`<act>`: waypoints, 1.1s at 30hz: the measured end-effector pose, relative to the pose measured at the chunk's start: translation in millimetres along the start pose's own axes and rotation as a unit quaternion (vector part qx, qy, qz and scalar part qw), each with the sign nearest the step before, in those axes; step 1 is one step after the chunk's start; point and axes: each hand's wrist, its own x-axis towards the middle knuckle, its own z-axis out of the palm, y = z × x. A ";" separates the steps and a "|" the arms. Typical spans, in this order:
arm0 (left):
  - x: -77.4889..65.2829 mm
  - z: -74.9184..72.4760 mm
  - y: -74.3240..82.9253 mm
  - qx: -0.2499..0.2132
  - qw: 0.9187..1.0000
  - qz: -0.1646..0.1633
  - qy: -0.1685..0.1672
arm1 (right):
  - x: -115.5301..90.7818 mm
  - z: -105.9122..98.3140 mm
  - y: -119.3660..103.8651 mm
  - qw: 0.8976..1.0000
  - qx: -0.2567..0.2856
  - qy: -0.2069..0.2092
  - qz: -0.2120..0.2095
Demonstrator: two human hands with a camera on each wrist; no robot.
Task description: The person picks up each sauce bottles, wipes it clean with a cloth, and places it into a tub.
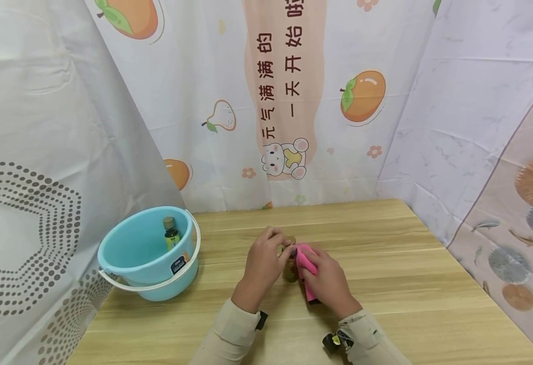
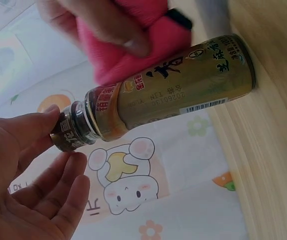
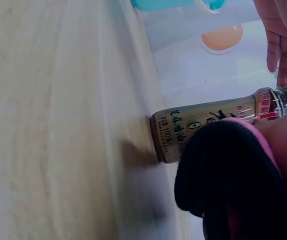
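A small glass sesame oil bottle (image 2: pixel 168 92) with a gold label stands roughly upright at the middle of the table; whether its base touches the wood I cannot tell. My left hand (image 1: pixel 266 256) pinches the dark cap (image 2: pixel 68 132) between thumb and fingers, the other fingers spread loosely. My right hand (image 1: pixel 328 281) grips a pink cloth (image 1: pixel 307 261) with a black part, pressed against the bottle's side. In the right wrist view the cloth's black side (image 3: pixel 223 170) hides part of the label. The bottle (image 1: pixel 290 272) is partly covered by both hands in the head view.
To the left stands a light blue bucket (image 1: pixel 145 289) with a white handle (image 1: pixel 166 284). A second small bottle (image 1: pixel 170 233) with a yellow label leans inside it. The wooden table (image 1: pixel 408 284) meets a printed curtain (image 1: pixel 230 167) at the back.
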 end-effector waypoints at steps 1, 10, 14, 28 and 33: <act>0.0 0.1 0.1 0.001 1.000 0.000 0.000 | -0.5 0.8 0.9 1.000 -0.010 -0.008 0.002; -0.7 -0.4 0.3 0.015 1.000 0.012 0.007 | -1.5 2.8 3.2 0.996 -0.053 -0.067 0.015; -0.9 -0.4 -0.1 0.014 1.000 0.018 0.013 | -1.5 3.0 3.3 0.997 -0.056 -0.056 0.011; 0.4 -1.4 1.0 0.005 1.000 0.020 0.011 | 0.3 -1.2 -1.9 0.997 0.015 0.063 -0.050; 0.6 -1.3 0.3 -0.002 0.999 0.027 0.017 | 1.7 -1.2 -1.3 0.992 0.036 0.099 -0.072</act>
